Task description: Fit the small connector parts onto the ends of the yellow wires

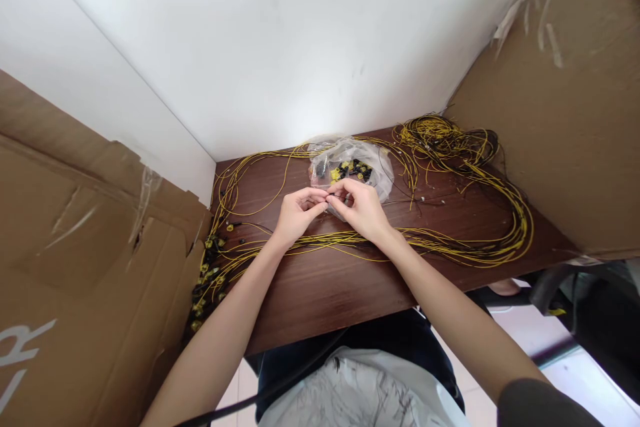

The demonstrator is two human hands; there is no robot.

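Pinched tight, left hand (299,215) and right hand (362,208) hold a dark piece (329,195) (too tiny to identify) by a plastic bag (384,181) near the table's (325,293) back edge

Single head-worn view, forward and down

The worker's clothing, from where I stand: at four o'clock, a dark grey sleeve (545,405); at six, a whitish shirt front (370,393) bearing sketchy dark line-work, over dark trousers (400,333); toward seven, a slanting black cord (280,380).
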